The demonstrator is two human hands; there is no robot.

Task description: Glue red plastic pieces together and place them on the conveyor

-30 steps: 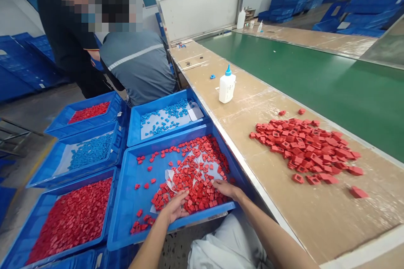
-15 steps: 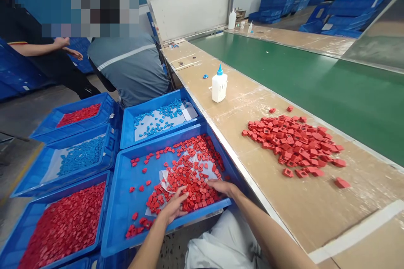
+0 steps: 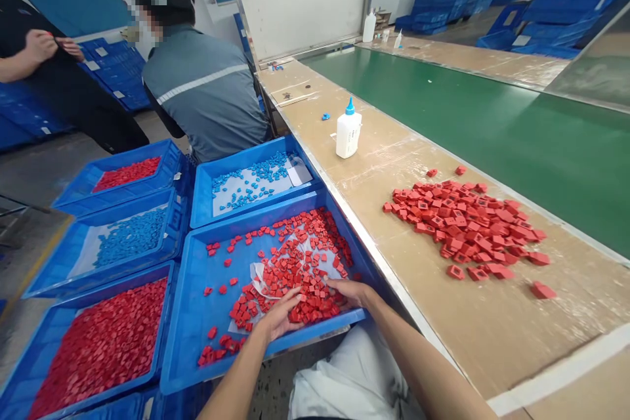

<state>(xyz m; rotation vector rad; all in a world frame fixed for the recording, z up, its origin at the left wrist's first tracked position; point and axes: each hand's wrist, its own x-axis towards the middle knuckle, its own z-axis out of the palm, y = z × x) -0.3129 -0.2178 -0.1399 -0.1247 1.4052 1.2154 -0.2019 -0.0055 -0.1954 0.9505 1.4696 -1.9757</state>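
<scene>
Small red plastic pieces, block-shaped with square holes, lie heaped in a blue tray in front of me. My left hand rests against the near left side of the heap, fingers stretched and apart. On the heap's right side is my right hand, palm turned inward and fingertips among the pieces. Both hands touch the heap from opposite sides, neither closed around a piece. Crumpled white paper shows between the pieces.
A larger red pile lies on the brown tabletop, near a white bottle with a blue cap. Blue pieces fill part of the tray behind. More trays stand left. Two people are beyond, one seated.
My left hand has shifted slightly right, closer to my right hand, with the pieces between them bunched. The view has turned a little left. The standing person's hands have come together.
</scene>
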